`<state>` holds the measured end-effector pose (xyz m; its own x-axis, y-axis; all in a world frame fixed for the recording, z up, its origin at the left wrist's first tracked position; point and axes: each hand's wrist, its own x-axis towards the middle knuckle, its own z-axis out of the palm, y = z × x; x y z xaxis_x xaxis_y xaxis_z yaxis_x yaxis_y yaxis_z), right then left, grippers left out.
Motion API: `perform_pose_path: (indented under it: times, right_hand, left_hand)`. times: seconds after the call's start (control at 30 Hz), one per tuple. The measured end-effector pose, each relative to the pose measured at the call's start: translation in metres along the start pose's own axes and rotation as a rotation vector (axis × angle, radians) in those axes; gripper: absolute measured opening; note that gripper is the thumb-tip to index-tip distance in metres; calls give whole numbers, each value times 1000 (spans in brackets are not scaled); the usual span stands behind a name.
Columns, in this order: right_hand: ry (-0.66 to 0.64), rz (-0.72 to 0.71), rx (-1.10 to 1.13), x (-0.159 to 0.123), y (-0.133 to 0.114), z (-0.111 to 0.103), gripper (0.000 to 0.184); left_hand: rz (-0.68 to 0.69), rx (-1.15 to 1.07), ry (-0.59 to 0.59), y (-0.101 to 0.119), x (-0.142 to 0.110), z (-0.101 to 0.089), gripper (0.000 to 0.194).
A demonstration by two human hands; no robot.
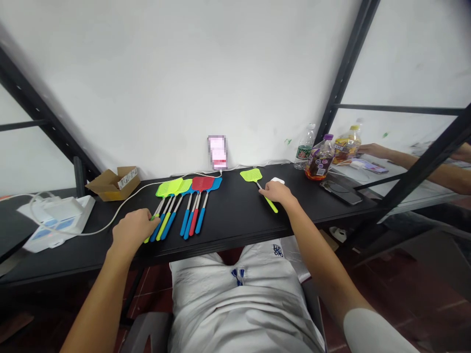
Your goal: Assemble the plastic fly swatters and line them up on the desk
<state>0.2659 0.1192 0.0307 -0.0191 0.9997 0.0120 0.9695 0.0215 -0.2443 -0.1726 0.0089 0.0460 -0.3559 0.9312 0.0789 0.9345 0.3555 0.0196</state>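
Left hand (134,229) curled over handle ends of fly swatter row (186,203) on black table (228,215) | right hand (278,191) gripping lone yellow fly swatter (257,182) mid-handle, head flat on table | bottles (319,159) far right.

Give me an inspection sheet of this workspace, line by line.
Surface: black tabletop, matte.
Job's things: row of green, red and blue plastic fly swatters; lone yellow-green fly swatter.
Clutter: open cardboard box, white device, three drink bottles, dark phone.
Hands: left hand on the row's handles; right hand on the lone swatter's handle.
Cables: white cable across the table.
Surroundings: white wall, black metal frame, another person's arm.
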Motion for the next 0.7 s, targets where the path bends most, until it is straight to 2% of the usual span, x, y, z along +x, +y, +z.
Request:
perform_pose_path:
  times: [0.17, 0.33, 0.47, 0.7]
  right_hand:
    - [-3, -1, 1, -1, -1, -1, 37]
    - [-5, -7, -1, -3, -2, -2, 39]
    - [0, -8, 3, -3, -2, -3, 38]
    - [-3, -4, 20, -3, 1, -3, 36]
  left_hand:
    - [-9, 45, 43, 6, -6, -2, 32]
    - [22, 5, 66, 3, -3, 4, 36]
    - [54, -40, 101, 3, 17, 8, 45]
    - [47, -19, -40, 16, 62, 3, 44]
